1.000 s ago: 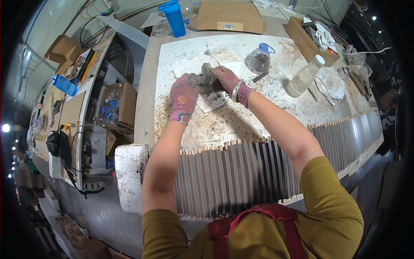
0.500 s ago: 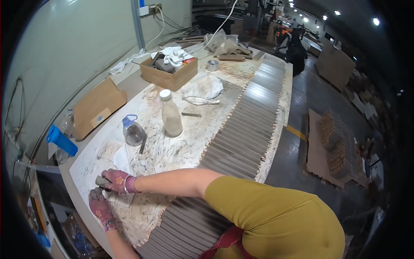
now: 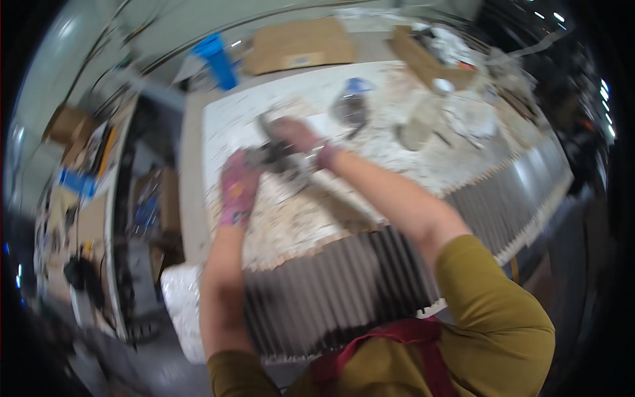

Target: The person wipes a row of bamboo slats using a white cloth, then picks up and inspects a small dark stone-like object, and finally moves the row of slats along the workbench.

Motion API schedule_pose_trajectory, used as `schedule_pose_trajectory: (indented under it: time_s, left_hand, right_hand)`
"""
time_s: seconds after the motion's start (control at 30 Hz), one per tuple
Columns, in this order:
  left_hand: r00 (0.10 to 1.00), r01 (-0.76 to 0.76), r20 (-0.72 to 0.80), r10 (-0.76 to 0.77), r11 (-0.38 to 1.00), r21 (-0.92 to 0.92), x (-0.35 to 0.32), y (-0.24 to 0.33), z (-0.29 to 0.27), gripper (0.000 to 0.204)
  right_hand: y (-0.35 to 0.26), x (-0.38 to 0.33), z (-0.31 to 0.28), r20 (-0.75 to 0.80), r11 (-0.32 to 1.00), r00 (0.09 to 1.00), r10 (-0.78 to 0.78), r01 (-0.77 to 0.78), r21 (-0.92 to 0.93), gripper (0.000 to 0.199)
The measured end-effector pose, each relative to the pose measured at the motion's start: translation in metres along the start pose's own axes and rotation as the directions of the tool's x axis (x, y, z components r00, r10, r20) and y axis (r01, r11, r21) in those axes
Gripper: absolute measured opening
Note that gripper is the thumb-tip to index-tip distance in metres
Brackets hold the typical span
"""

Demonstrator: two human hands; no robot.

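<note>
Both my hands wear pink patterned gloves with darkened fingers, and motion blurs them. My right hand [image 3: 297, 135] closes on a grey block [image 3: 266, 124] above the white, stained tabletop. Close by on its left is my left hand [image 3: 239, 185], its fingertips smeared against the dark shapes between the hands, so its grip is unclear. A pale flat piece [image 3: 286, 188] lies beneath them on the table. Nearer my body runs a long row of narrow grey strips [image 3: 331, 291] with rough tan ends, side by side along the table's near edge.
Beyond my right hand stand a blue-capped clear bottle [image 3: 350, 109] and a white-capped bottle [image 3: 423, 122]. Along the back are a blue cup [image 3: 217, 63], a flat cardboard piece [image 3: 301, 46] and a filled cardboard box [image 3: 430, 63]. A cluttered shelf unit [image 3: 119, 218] stands left.
The view has swung left and down, bringing the shelf unit and both forearms into view. My hands stay close together over the same table area, now blurred, with the grey block still at my right hand.
</note>
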State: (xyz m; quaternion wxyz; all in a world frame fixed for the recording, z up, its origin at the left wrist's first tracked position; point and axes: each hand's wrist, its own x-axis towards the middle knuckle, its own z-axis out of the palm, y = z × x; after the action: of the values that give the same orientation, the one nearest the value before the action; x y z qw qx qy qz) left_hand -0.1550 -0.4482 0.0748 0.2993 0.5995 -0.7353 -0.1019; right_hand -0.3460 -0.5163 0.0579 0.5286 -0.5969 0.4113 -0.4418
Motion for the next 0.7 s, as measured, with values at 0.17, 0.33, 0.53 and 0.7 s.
schedule_pose_trajectory:
  time_s: [0.17, 0.33, 0.53, 0.7]
  left_hand:
    - [0.978, -0.206, 0.001, 0.210, 0.959, 0.196, -0.002, -0.010, -0.015, 0.033]
    - [0.988, -0.147, -0.020, 0.151, 0.979, 0.143, -0.005, -0.007, -0.009, 0.028]
    - [0.962, -0.220, -0.124, 0.242, 0.961, 0.168, 0.004, -0.010, 0.009, 0.030]
    - [0.982, -0.116, -0.120, 0.147, 0.966, 0.232, 0.005, -0.012, 0.010, 0.034]
  right_hand:
    - [-0.012, -0.022, -0.007, 0.194, 0.823, 0.959, 0.207, -0.278, 0.495, 0.029]
    - [-0.013, -0.028, 0.012, 0.021, 0.927, 0.970, 0.241, -0.236, 0.290, 0.034]
    - [0.011, -0.032, 0.021, -0.073, 0.884, 0.993, -0.092, 0.047, -0.465, 0.042]
    - [-0.003, -0.051, 0.009, 0.016, 0.957, 0.992, 0.123, -0.114, -0.267, 0.040]
